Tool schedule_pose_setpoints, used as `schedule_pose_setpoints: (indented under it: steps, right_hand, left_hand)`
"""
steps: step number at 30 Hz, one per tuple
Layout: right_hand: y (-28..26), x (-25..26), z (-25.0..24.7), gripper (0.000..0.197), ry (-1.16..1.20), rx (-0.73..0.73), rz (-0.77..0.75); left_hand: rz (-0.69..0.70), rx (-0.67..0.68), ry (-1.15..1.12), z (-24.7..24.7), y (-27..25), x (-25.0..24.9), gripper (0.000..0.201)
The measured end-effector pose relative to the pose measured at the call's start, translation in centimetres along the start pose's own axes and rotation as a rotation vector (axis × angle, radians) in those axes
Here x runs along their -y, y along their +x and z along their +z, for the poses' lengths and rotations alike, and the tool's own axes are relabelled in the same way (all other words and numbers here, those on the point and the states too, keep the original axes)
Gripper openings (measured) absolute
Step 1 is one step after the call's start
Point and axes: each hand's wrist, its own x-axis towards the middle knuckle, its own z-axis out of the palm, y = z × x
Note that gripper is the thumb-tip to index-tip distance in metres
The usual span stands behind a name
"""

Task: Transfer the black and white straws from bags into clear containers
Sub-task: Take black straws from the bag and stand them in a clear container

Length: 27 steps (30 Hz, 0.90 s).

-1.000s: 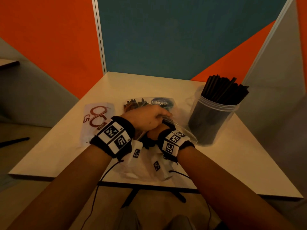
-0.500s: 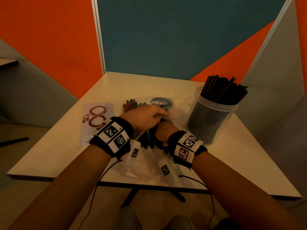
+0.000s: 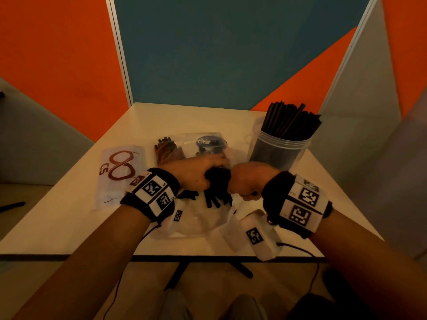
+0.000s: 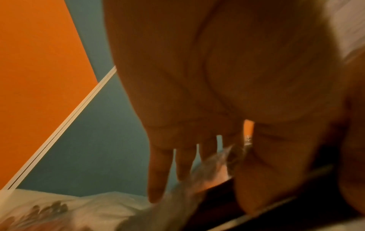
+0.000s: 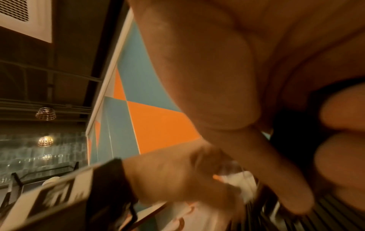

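Observation:
Over the middle of the white table (image 3: 69,222), my right hand (image 3: 245,181) grips a bundle of black straws (image 3: 218,181) in a fist; the same straws (image 5: 292,137) show dark between its curled fingers. Several straw ends stick out below, towards a crumpled clear bag (image 3: 203,225). Just left of the bundle, my left hand (image 3: 196,179) pinches the clear bag (image 4: 215,165) between thumb and fingers. A clear round container (image 3: 277,155) at the right rear stands upright, packed with black straws (image 3: 291,121).
A flat bag with a red logo (image 3: 122,172) lies at the left. Behind my hands lie a bag of dark straws (image 3: 166,151) and a bag with a blue label (image 3: 210,144). Partition walls close the table's far and right sides.
My right hand has moved right and up from under the left hand, drawing the black straw bundle out of the clear bag. The left hand has stayed on the bag.

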Motion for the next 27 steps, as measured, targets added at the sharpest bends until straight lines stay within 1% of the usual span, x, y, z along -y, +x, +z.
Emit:
schedule_pose_setpoints:
  steps: [2, 3, 5, 6, 7, 8, 9, 10, 12, 13, 15, 17, 19, 20, 22, 23, 25, 26, 27]
  right_hand:
    - [-0.4, -0.2, -0.7, 0.015, 0.028, 0.004, -0.003]
    - [-0.9, 0.1, -1.1, 0.006, 0.046, 0.001, -0.010]
    - [-1.3, 0.5, -1.9, 0.007, 0.055, 0.006, -0.023]
    - [-1.5, 0.6, -2.3, 0.010, 0.052, 0.001, -0.037]
    - [-1.8, 0.7, -2.7, 0.017, 0.070, -0.014, -0.059]
    - [-2.1, 0.6, -3.2, 0.024, 0.133, -0.029, -0.079]
    - [-2.4, 0.4, -3.5, 0.028, 0.247, -0.035, -0.098]
    - [-2.8, 0.1, -3.9, 0.031, 0.370, -0.041, -0.126]
    - [-3.5, -0.6, -4.5, 0.048, 0.551, -0.041, -0.204]
    - [-3.8, -1.0, -4.8, 0.056, 0.596, -0.044, -0.241]
    - [-4.3, -1.6, -5.3, 0.064, 0.648, -0.081, -0.318]
    - [-4.3, -2.0, -5.5, 0.072, 0.737, -0.152, -0.377]
    - [-4.1, -2.3, -5.3, 0.081, 0.798, -0.212, -0.400]
    - [-3.9, -2.4, -4.9, 0.078, 0.803, -0.221, -0.402]
    - [-3.6, -2.5, -3.7, 0.063, 0.797, -0.195, -0.395]
    - [-3.4, -2.5, -3.0, 0.058, 0.793, -0.174, -0.394]
    - [-2.8, -2.6, -1.5, 0.050, 0.783, -0.143, -0.403]
    - [-2.5, -2.5, -0.9, 0.049, 0.777, -0.142, -0.402]
    - [-2.2, -2.5, -0.4, 0.052, 0.776, -0.144, -0.395]
  left_hand:
    - [0.031, 0.027, 0.031, 0.5, 0.2, -0.5, 0.087]
    - [0.048, -0.008, 0.042, 0.8, 0.5, -0.9, 0.092]
    - [0.089, -0.114, -0.006, 1.3, 1.4, -1.5, 0.093]
    - [0.116, -0.174, -0.055, 1.4, 1.6, -1.8, 0.086]
    - [0.156, -0.244, -0.112, 1.5, 1.8, -1.9, 0.072]
    - [0.190, -0.301, -0.179, 1.4, 1.8, -2.1, 0.055]
    - [0.214, -0.349, -0.250, 1.2, 1.8, -2.4, 0.038]
    - [0.231, -0.403, -0.315, 1.1, 1.6, -2.8, 0.027]
    - [0.221, -0.505, -0.359, 0.4, 1.1, -3.3, 0.023]
    - [0.206, -0.542, -0.365, 0.1, 1.0, -3.4, 0.019]
    - [0.211, -0.581, -0.440, -0.3, 1.2, -3.0, 0.009]
    - [0.178, -0.606, -0.504, -0.6, 1.4, -2.6, 0.011]
    - [0.165, -0.615, -0.558, -0.7, 1.8, -2.0, 0.022]
    - [0.161, -0.611, -0.591, -0.9, 1.8, -2.0, 0.028]
    - [0.149, -0.617, -0.632, -1.1, 1.5, -2.2, 0.036]
    - [0.148, -0.630, -0.620, -1.0, 1.7, -1.9, 0.036]
    - [0.162, -0.623, -0.584, -0.8, 1.7, -1.9, 0.030]
    - [0.165, -0.623, -0.586, -0.8, 1.4, -2.3, 0.027]
    - [0.170, -0.632, -0.597, -0.6, 1.4, -2.3, 0.025]
